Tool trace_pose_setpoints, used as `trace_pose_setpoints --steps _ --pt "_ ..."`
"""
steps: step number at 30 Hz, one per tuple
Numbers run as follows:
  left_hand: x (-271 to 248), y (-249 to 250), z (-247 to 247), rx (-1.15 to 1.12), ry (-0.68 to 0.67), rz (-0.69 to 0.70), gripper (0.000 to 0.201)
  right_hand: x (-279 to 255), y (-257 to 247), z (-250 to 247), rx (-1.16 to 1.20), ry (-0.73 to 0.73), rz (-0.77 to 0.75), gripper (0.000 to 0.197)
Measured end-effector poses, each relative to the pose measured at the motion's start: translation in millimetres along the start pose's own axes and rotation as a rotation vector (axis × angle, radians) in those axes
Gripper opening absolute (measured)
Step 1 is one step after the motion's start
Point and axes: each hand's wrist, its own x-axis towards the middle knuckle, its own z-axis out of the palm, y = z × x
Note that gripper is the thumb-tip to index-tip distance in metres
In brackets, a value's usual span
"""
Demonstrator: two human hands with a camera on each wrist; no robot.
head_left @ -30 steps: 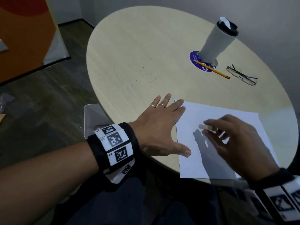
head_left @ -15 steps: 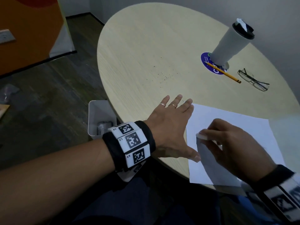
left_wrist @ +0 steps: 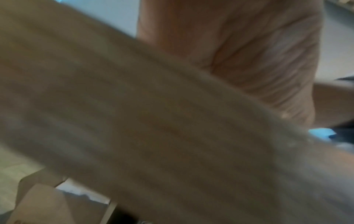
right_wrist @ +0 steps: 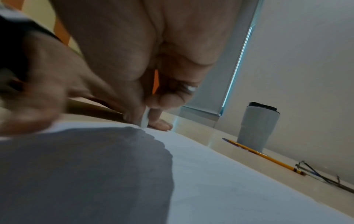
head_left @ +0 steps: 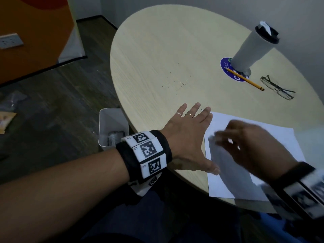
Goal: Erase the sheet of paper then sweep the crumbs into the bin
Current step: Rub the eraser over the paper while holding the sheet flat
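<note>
The sheet of paper [head_left: 259, 142] lies at the worktop's [head_left: 157, 50] near edge. The right hand [head_left: 249, 148] pinches a white eraser [right_wrist: 144, 119] against the sheet's left part. The left hand [head_left: 189, 137] lies flat with fingers spread, its thumb on the sheet's left edge. Dark crumbs [head_left: 178, 83] dot the worktop's middle. A white bin [head_left: 112, 127] stands on the floor below the left edge.
</note>
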Motion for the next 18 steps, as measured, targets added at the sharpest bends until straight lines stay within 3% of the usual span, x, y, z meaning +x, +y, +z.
trace_pose_setpoints --steps 3,10,15,18 --pt "-0.8 -3.3 0.8 -0.005 0.005 0.007 0.142 26.3 3.0 5.1 -0.034 0.108 0.062 0.021" --pt "1.7 -4.5 -0.4 -0.031 -0.008 0.003 0.142 -12.9 -13.2 0.8 -0.182 -0.122 -0.125 0.007" --pt "0.0 -4.4 -2.8 -0.043 0.000 0.012 0.141 20.8 -3.4 1.4 -0.158 0.018 -0.020 0.013" --pt "1.8 -4.9 -2.4 -0.034 0.004 0.001 0.141 16.6 -9.6 13.3 -0.183 -0.021 -0.043 0.016"
